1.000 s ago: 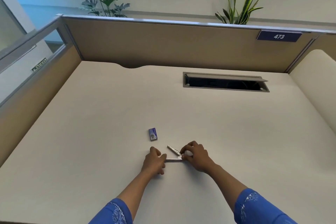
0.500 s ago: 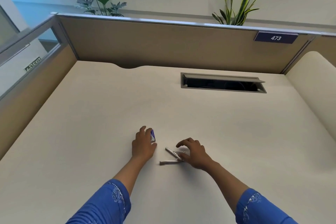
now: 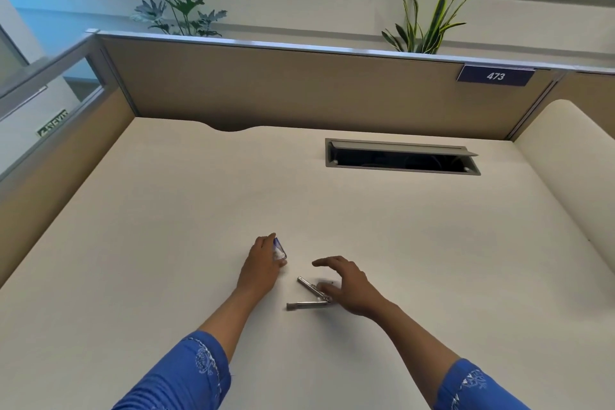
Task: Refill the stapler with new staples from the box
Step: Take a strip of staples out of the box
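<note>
A small metal stapler (image 3: pixel 309 296) lies swung apart in a V on the cream desk (image 3: pixel 166 226), its two arms joined at the right end. My right hand (image 3: pixel 346 286) hovers over that hinge end with fingers spread, holding nothing. To the left, my left hand (image 3: pixel 261 263) grips the small blue and white staple box (image 3: pixel 279 248) between thumb and fingers, tilted up on its edge. Most of the box is hidden behind the fingers.
A cable slot with a raised grey flap (image 3: pixel 402 156) is cut into the desk at the back right. Tan partition walls (image 3: pixel 283 86) enclose the desk at the back and left. A number plate 473 (image 3: pixel 495 76) hangs on the back partition. Plants stand behind it.
My left hand left the stapler, reached to the staple box and took hold of it, tipping it up. My right hand let go of the stapler and lifted, fingers spreading.
</note>
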`<action>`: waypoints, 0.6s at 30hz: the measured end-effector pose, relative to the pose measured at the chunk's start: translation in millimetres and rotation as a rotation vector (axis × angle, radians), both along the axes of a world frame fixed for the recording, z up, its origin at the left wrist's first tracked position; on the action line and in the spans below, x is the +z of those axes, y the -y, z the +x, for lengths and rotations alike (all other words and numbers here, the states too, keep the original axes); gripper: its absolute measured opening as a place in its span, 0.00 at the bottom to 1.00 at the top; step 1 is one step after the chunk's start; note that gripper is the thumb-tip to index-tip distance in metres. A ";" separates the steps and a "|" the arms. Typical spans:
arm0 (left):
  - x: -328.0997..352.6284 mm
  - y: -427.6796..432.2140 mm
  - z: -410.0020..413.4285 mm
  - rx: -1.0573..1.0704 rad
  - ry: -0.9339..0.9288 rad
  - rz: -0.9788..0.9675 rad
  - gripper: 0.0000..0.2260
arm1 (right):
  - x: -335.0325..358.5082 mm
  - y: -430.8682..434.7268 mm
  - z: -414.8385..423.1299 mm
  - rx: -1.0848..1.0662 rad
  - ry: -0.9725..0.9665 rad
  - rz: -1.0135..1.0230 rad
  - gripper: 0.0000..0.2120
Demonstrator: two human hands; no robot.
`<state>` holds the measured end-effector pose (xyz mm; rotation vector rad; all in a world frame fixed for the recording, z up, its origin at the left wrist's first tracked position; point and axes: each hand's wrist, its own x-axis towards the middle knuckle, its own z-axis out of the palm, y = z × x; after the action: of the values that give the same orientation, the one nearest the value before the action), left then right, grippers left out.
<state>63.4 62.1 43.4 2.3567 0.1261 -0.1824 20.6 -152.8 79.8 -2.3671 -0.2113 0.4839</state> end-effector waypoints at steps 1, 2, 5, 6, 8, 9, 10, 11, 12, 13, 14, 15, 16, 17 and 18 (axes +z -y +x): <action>5.4 3.1 -2.6 0.005 0.033 -0.060 0.28 | 2.0 -0.9 0.8 -0.028 0.007 0.060 0.19; 11.0 6.5 -5.5 0.001 0.075 -0.101 0.29 | 4.7 -1.9 1.8 -0.061 0.012 0.127 0.19; 28.3 16.7 -14.7 -0.019 0.187 -0.206 0.31 | 16.7 -4.6 5.8 -0.169 0.017 0.288 0.19; 33.4 19.1 -17.5 -0.045 0.204 -0.242 0.32 | 21.2 -5.8 7.2 -0.202 0.019 0.328 0.18; 43.0 22.3 -22.7 -0.123 0.220 -0.284 0.35 | 30.4 -7.5 10.0 -0.271 0.018 0.414 0.18; 47.5 23.3 -25.1 -0.160 0.226 -0.295 0.36 | 35.2 -8.1 11.3 -0.304 0.015 0.452 0.17; 51.9 24.7 -27.3 -0.196 0.237 -0.300 0.36 | 39.7 -7.9 12.1 -0.333 0.008 0.487 0.17; 56.0 25.9 -29.2 -0.232 0.250 -0.297 0.37 | 43.8 -7.5 12.9 -0.353 -0.005 0.523 0.17; 59.5 27.0 -31.0 -0.270 0.266 -0.285 0.37 | 47.5 -6.7 13.4 -0.362 -0.020 0.559 0.16; 62.7 28.0 -32.7 -0.310 0.280 -0.266 0.38 | 50.6 -5.5 13.7 -0.358 -0.032 0.589 0.15; 65.2 28.7 -34.1 -0.347 0.293 -0.248 0.38 | 53.3 -4.3 13.9 -0.347 -0.040 0.609 0.14; 67.8 29.2 -35.5 -0.375 0.301 -0.233 0.39 | 55.5 -3.0 13.9 -0.333 -0.044 0.620 0.11; 69.9 29.5 -36.5 -0.395 0.304 -0.223 0.39 | 57.1 -2.0 13.6 -0.323 -0.048 0.626 0.09; 71.9 29.8 -37.4 -0.409 0.305 -0.218 0.39 | 58.4 -1.2 13.4 -0.318 -0.052 0.635 0.08; 73.8 30.2 -38.1 -0.419 0.307 -0.218 0.39 | 60.0 -0.6 12.7 -0.318 -0.058 0.648 0.07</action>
<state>25.3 31.9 117.2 2.1371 -0.5138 -0.0301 33.3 -152.1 139.8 -1.7068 0.0378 0.2729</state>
